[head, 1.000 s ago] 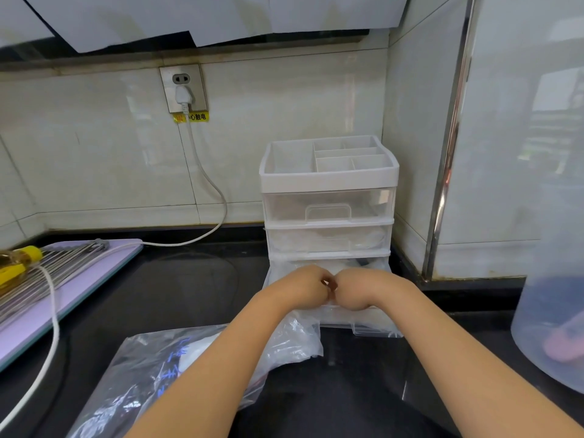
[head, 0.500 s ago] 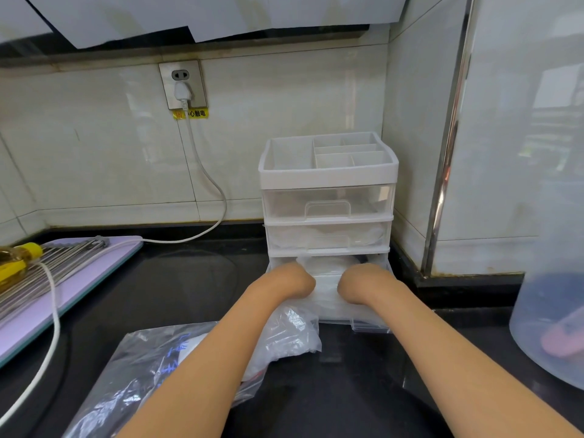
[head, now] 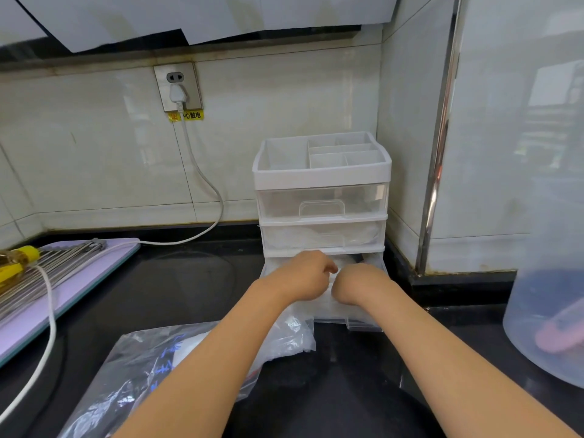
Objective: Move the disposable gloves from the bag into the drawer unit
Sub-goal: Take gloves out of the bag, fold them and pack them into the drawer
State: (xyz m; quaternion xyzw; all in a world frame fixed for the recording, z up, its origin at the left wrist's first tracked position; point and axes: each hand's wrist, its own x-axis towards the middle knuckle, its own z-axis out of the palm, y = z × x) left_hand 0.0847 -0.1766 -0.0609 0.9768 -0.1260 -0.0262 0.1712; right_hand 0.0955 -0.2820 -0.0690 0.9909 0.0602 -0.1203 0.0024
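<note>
The curled left hand and right hand are laid on gloves in the open bottom drawer; grip unclear.

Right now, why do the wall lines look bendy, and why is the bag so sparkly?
Head view: the wide lens bows the seams of the glossy white wall tiles near the edges; head view: light glints off the crinkled clear plastic bag; head view: the big translucent plastic tub at the right edge looks soft and smeared.
</note>
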